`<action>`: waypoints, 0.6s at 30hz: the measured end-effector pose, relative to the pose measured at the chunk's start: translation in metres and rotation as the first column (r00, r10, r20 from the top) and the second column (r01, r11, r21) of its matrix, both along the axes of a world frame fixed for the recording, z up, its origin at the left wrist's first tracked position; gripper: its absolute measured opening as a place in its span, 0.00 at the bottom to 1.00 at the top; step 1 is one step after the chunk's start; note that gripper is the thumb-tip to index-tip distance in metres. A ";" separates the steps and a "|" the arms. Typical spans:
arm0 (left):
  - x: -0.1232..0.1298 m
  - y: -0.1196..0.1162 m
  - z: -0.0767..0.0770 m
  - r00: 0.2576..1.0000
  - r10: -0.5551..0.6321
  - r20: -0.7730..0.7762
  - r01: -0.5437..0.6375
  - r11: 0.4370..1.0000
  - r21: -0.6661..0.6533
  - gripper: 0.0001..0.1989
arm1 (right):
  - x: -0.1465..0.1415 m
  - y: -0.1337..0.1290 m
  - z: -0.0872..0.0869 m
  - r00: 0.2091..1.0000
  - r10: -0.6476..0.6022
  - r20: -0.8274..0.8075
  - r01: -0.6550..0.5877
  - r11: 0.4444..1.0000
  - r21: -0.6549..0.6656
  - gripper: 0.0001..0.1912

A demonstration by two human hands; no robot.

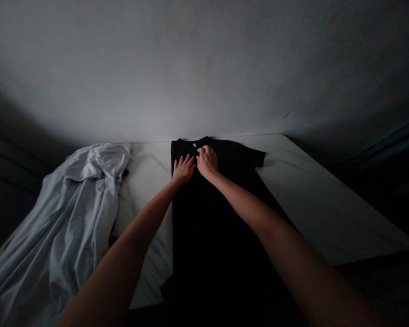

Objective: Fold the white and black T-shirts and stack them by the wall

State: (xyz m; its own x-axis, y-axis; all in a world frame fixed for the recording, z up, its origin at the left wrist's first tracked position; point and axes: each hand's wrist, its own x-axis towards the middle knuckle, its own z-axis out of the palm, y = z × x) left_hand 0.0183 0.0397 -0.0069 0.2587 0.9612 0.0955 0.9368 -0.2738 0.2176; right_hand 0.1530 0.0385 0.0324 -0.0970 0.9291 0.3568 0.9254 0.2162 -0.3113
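Observation:
A black short-sleeved shirt [204, 227] lies spread lengthwise on the marble-patterned table. Near its collar shows a small white label [194, 145]. One sleeve [250, 155] reaches out to the right, while the left side runs in a straight edge with no sleeve showing. My left hand [184, 170] rests flat on the upper left of the shirt, fingers spread. Close beside it, just below the collar, my right hand [207, 161] has its fingers curled against the fabric and appears to pinch it. The dark cloth hides its folds.
A heap of light grey cloth [78, 204] lies on the left of the table and hangs toward the front. The white table [313, 200] with grey veins meets a plain wall [191, 68] at the back. Its right edge slants toward a dark area.

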 end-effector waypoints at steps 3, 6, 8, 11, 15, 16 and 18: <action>-0.015 -0.009 0.002 0.999 -0.032 0.001 0.032 0.999 0.002 0.29 | -0.012 -0.051 -0.012 0.960 0.280 0.024 -0.281 0.953 0.112 0.26; -0.033 -0.034 0.001 0.984 -0.150 -0.100 0.149 0.989 -0.014 0.30 | -0.008 -0.090 -0.029 0.831 0.547 0.106 -0.551 0.834 0.017 0.39; -0.042 -0.058 -0.002 0.958 -0.237 -0.159 0.235 0.971 -0.035 0.30 | 0.001 -0.109 -0.038 0.740 0.660 0.134 -0.650 0.752 -0.115 0.43; -0.050 -0.100 -0.006 0.932 -0.300 -0.205 0.296 0.954 -0.049 0.31 | 0.015 -0.136 -0.043 0.670 0.730 0.137 -0.687 0.679 -0.258 0.42; -0.053 -0.163 -0.010 0.922 -0.330 -0.203 0.326 0.944 -0.056 0.32 | 0.028 -0.183 -0.039 0.598 0.792 0.123 -0.742 0.605 -0.288 0.40; -0.053 -0.178 -0.010 0.921 -0.338 -0.194 0.333 0.941 -0.059 0.32 | 0.031 -0.196 -0.038 0.583 0.805 0.112 -0.756 0.588 -0.287 0.39; -0.053 -0.207 -0.012 0.922 -0.351 -0.164 0.346 0.936 -0.063 0.32 | 0.037 -0.219 -0.036 0.558 0.827 0.077 -0.783 0.555 -0.281 0.36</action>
